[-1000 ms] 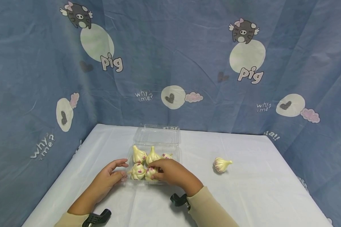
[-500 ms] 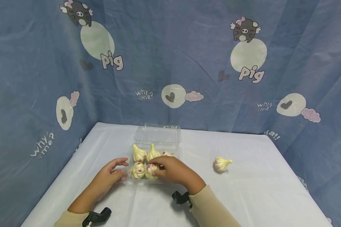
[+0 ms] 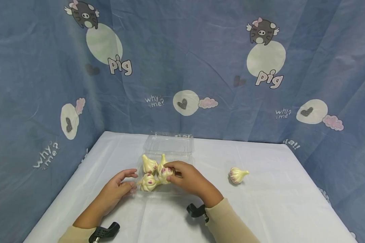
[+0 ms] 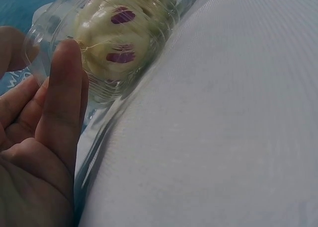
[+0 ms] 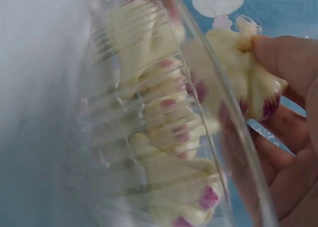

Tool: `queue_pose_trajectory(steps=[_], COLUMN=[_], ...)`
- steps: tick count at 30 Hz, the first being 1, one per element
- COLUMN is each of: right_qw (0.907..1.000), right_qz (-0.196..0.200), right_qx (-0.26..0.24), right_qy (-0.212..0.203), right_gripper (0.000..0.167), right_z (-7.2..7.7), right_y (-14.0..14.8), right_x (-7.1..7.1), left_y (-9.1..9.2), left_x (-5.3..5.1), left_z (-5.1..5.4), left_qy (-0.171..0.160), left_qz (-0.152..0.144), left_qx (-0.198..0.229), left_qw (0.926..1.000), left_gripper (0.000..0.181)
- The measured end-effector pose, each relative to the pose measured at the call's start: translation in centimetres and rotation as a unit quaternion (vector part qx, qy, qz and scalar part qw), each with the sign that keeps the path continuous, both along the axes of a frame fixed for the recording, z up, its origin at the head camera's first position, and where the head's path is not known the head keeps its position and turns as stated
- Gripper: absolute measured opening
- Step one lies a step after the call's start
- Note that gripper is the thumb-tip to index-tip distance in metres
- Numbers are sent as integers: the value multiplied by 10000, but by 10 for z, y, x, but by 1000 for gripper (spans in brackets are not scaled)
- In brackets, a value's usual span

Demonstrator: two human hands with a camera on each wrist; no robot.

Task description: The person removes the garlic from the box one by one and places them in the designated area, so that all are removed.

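Observation:
My right hand (image 3: 188, 179) pinches a garlic bulb (image 3: 165, 174) between thumb and fingers over the clear plastic clamshell box (image 3: 170, 193). In the right wrist view that bulb (image 5: 223, 68) shows above the box's rim, its root tuft by the thumb. Inside the box lie a back-left bulb (image 3: 149, 164), a front-left bulb (image 3: 148, 182) and a back-middle bulb (image 3: 162, 161); my right hand covers the back-right part. My left hand (image 3: 117, 187) rests at the box's left side, fingers extended. In the left wrist view its thumb (image 4: 64, 88) lies against the clear wall.
One more garlic bulb (image 3: 237, 176) lies on the white-covered table (image 3: 273, 202), right of the box. The box's lid (image 3: 168, 144) lies folded back behind it. A blue printed curtain (image 3: 213, 74) encloses the table's back and sides.
The right hand has lifted the garlic bulb from the box's front middle and shifted it slightly up and right. The left hand stays where it was.

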State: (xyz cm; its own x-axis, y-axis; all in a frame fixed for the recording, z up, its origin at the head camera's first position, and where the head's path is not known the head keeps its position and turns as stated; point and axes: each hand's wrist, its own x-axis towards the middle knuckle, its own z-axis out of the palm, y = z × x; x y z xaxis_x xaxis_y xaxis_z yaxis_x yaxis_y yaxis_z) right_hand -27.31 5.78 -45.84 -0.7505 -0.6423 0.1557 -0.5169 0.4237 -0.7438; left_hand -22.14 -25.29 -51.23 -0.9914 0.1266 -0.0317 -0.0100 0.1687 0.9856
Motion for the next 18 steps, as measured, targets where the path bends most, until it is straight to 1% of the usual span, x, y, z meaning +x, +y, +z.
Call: queue_pose_trajectory(steps=[3, 6, 11, 15, 18], right_qw=[9993, 9984, 9975, 9964, 9953], right_qz=[-155, -264, -383, -489, -612], right_qx=[-270, -443, -594, -650, -610], right_qy=[-185, -233, -29, 227, 426], right_gripper=[45, 45, 47, 48, 48], right_z=[-2, -5, -8, -8, -9], right_y=[3, 5, 9, 11, 13], right_x=[3, 7, 9, 7, 6], left_y=[2, 3, 3, 1, 0], left_x=[1, 2, 3, 2, 1], left_z=[-3, -5, -5, -3, -1], left_qy=[20, 54, 62, 98, 140], left_qz=[-40, -79, -136, -93, -58], left_qx=[34, 89, 85, -51, -79], left_qw=[10000, 9999, 9999, 9999, 9999], left_gripper=[54, 53, 54, 54, 53])
